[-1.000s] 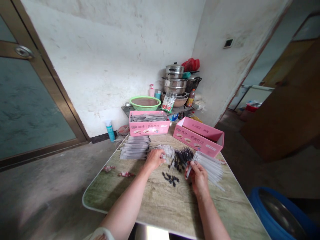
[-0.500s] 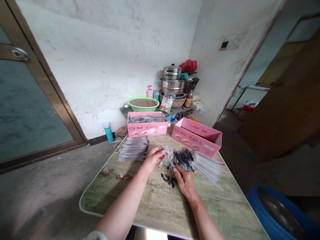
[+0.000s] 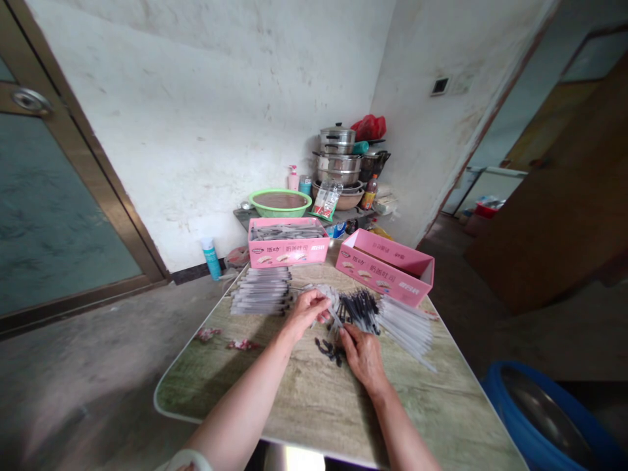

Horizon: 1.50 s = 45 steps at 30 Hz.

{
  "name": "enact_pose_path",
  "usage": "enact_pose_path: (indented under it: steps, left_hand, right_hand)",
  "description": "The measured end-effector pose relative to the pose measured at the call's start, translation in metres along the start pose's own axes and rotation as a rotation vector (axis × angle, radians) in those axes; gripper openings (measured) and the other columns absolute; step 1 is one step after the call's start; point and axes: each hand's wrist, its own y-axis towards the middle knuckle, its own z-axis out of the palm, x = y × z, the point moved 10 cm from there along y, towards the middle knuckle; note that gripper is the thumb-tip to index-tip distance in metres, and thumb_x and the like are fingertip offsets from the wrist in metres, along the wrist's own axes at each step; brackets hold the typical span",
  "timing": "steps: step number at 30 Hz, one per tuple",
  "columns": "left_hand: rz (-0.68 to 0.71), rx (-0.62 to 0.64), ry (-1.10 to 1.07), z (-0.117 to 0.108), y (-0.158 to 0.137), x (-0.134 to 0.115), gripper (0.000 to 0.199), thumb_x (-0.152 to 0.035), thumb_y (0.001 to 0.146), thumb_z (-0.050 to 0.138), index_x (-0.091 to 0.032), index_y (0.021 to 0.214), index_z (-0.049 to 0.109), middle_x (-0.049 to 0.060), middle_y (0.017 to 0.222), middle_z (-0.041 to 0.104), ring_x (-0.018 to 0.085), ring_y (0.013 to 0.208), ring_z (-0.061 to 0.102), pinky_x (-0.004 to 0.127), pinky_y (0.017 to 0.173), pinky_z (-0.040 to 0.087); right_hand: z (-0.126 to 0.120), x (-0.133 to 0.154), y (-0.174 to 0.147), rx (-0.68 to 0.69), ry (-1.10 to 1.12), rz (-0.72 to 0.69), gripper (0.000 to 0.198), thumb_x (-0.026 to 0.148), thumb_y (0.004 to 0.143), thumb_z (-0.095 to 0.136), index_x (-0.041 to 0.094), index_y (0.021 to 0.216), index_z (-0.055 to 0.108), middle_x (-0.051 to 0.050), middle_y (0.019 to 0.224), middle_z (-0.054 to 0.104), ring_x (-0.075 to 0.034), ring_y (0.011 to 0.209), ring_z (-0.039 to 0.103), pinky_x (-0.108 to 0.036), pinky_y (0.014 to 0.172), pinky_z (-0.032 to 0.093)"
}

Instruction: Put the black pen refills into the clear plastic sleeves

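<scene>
A person's two bare hands meet over the middle of a wood-patterned counter [image 3: 304, 409], a slender translucent tube [image 3: 335, 317] slanting between them. The right hand [image 3: 363, 353] grips the tube's near end between thumb and fingers. The left hand [image 3: 305, 313] is curled with its fingertips drawn together at the far end; whether they grip the tube itself cannot be told.

Just beyond the fingers lies a pile of small whitish pieces [image 3: 324, 290], blurred in detail. Beside it, toward the right edge, sits a bundle of black-tipped rods [image 3: 360, 309], next to a fanned row of clear tubes [image 3: 406, 332] near that edge. Small black pieces [image 3: 328, 352] are scattered just left of the right hand.

By the left edge, a stack of greyish rods [image 3: 261, 292] lies in front of a pink box [image 3: 289, 254] filled with similar rods at the far edge. A second pink box [image 3: 383, 271] stands at an angle near the far right corner. Behind the counter, a shelf carries a green basin [image 3: 279, 212] and stacked metal pots [image 3: 338, 169].
</scene>
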Motion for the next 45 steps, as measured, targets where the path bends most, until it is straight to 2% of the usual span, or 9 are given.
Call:
enact_pose_path:
  steps: [5, 12, 17, 19, 22, 27, 30, 40, 45]
  left_hand:
    - [0.044, -0.083, -0.033, -0.004, 0.004, 0.007, 0.046, -0.046, 0.055, 0.086, -0.013, 0.070, 0.058, 0.000, 0.054, 0.060, 0.011, 0.044, 0.055, 0.022, 0.042, 0.042]
    - [0.086, -0.037, -0.107, 0.009, 0.001, 0.002, 0.042, -0.042, 0.059, 0.085, -0.012, 0.075, 0.060, 0.001, 0.058, 0.062, 0.011, 0.048, 0.058, 0.024, 0.050, 0.047]
    - [0.138, -0.031, -0.077, 0.009, 0.001, -0.007, 0.045, -0.044, 0.061, 0.082, -0.014, 0.084, 0.059, -0.001, 0.059, 0.061, 0.011, 0.046, 0.056, 0.023, 0.046, 0.047]
    - [0.209, -0.137, -0.076, -0.014, 0.004, -0.019, 0.044, -0.044, 0.063, 0.080, -0.013, 0.086, 0.061, 0.000, 0.063, 0.061, 0.011, 0.048, 0.056, 0.022, 0.047, 0.047]
    - [0.380, -0.493, -0.054, -0.086, -0.001, -0.045, 0.038, -0.042, 0.069, 0.073, -0.014, 0.092, 0.061, 0.000, 0.071, 0.063, 0.010, 0.051, 0.058, 0.022, 0.052, 0.051]
    - [0.508, -1.092, 0.108, -0.203, -0.039, -0.062, 0.030, -0.034, 0.076, 0.060, -0.013, 0.098, 0.061, 0.001, 0.075, 0.064, 0.012, 0.058, 0.063, 0.026, 0.060, 0.056]
    - [0.425, -1.208, 0.221, -0.233, -0.049, -0.056, 0.031, -0.032, 0.077, 0.057, -0.013, 0.100, 0.064, 0.002, 0.074, 0.066, 0.015, 0.058, 0.065, 0.029, 0.060, 0.057]
    - [0.361, -1.260, 0.568, -0.240, -0.058, -0.065, 0.032, -0.026, 0.076, 0.060, -0.011, 0.100, 0.073, 0.012, 0.089, 0.074, 0.025, 0.078, 0.069, 0.037, 0.079, 0.055]
    - [0.474, -1.220, 0.618, -0.205, -0.059, -0.085, 0.036, -0.024, 0.076, 0.061, -0.011, 0.108, 0.071, 0.012, 0.097, 0.073, 0.023, 0.078, 0.067, 0.036, 0.079, 0.054]
  right_hand:
    - [0.004, 0.001, 0.001, 0.006, -0.058, -0.018, 0.037, 0.039, 0.099, 0.037, 0.020, 0.085, 0.066, -0.005, 0.064, 0.065, -0.019, 0.058, 0.060, -0.027, 0.056, 0.033]
    - [0.004, -0.004, 0.002, 0.044, 0.363, 0.083, 0.045, 0.046, 0.097, 0.040, 0.021, 0.060, 0.045, 0.005, 0.051, 0.038, -0.012, 0.049, 0.037, -0.026, 0.051, 0.026]
    - [0.000, -0.003, 0.003, 0.000, 0.345, 0.096, 0.045, 0.048, 0.097, 0.041, 0.019, 0.066, 0.056, 0.004, 0.052, 0.046, -0.013, 0.051, 0.044, -0.025, 0.051, 0.031]
    - [-0.005, -0.005, 0.002, -0.043, 0.307, 0.107, 0.043, 0.048, 0.097, 0.040, 0.017, 0.083, 0.066, 0.000, 0.059, 0.058, -0.016, 0.055, 0.053, -0.026, 0.054, 0.037]
    - [-0.015, -0.009, -0.001, -0.125, 0.242, 0.116, 0.044, 0.049, 0.096, 0.041, 0.016, 0.103, 0.070, -0.006, 0.078, 0.071, -0.020, 0.067, 0.063, -0.027, 0.063, 0.046]
    - [-0.015, -0.006, -0.001, -0.113, 0.185, 0.084, 0.046, 0.050, 0.096, 0.040, 0.016, 0.100, 0.071, -0.009, 0.082, 0.074, -0.022, 0.070, 0.067, -0.028, 0.066, 0.048]
    - [-0.015, -0.005, -0.001, -0.115, 0.172, 0.081, 0.047, 0.051, 0.096, 0.040, 0.016, 0.099, 0.071, -0.009, 0.081, 0.073, -0.022, 0.070, 0.067, -0.029, 0.065, 0.047]
    - [-0.013, -0.010, -0.002, -0.113, 0.187, 0.099, 0.045, 0.050, 0.096, 0.040, 0.015, 0.100, 0.070, -0.007, 0.077, 0.071, -0.020, 0.065, 0.063, -0.028, 0.063, 0.044]
    - [-0.046, -0.032, -0.011, -0.388, 0.184, 0.229, 0.047, 0.050, 0.097, 0.038, 0.015, 0.085, 0.068, -0.003, 0.058, 0.060, -0.018, 0.053, 0.054, -0.028, 0.056, 0.039]
